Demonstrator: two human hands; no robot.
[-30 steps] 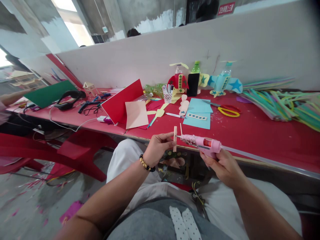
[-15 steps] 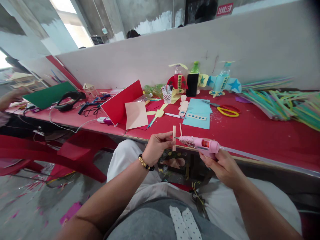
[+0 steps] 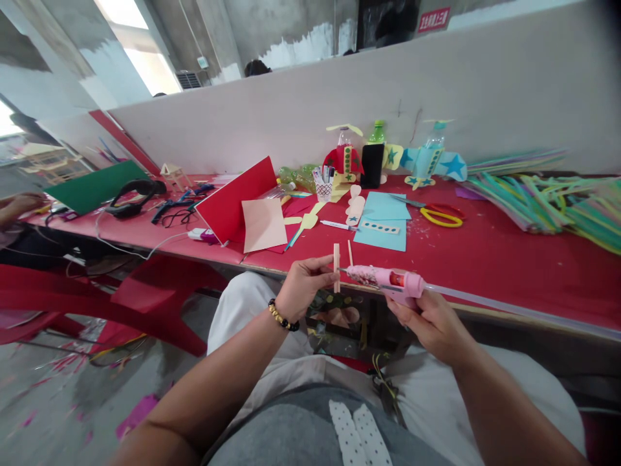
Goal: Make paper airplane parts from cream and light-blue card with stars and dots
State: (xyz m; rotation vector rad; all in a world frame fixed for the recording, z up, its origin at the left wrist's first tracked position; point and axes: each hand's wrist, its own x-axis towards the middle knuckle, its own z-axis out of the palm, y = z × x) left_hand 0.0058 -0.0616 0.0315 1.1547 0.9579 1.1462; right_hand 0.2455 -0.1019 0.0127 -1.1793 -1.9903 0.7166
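Note:
Between the thumb and fingers of my left hand [image 3: 310, 279] stands a pale, narrow strip [image 3: 336, 259], held upright at the table's front edge. I cannot tell whether it is wood or paper. My right hand [image 3: 434, 323] is wrapped round a pink glue gun [image 3: 388, 279], whose nozzle points left and touches or nearly touches the strip. A long clear glue stick [image 3: 485, 304] runs out of the gun's back to the right. Just beyond the strip lies a thin wooden stick [image 3: 350, 252] on the red table [image 3: 485, 259].
Blue paper sheets [image 3: 383, 243], scissors [image 3: 441, 215], a white pen [image 3: 338, 225] and a pen cup [image 3: 324, 184] lie or stand behind my hands. Bottle airplanes [image 3: 429, 158] line the partition. A red board [image 3: 237, 200] leans at left. A co-worker's hand [image 3: 22, 206] shows far left.
My hands, the strip and the glue gun stay almost still; the view shifts slightly. At far left the co-worker's hand has moved down.

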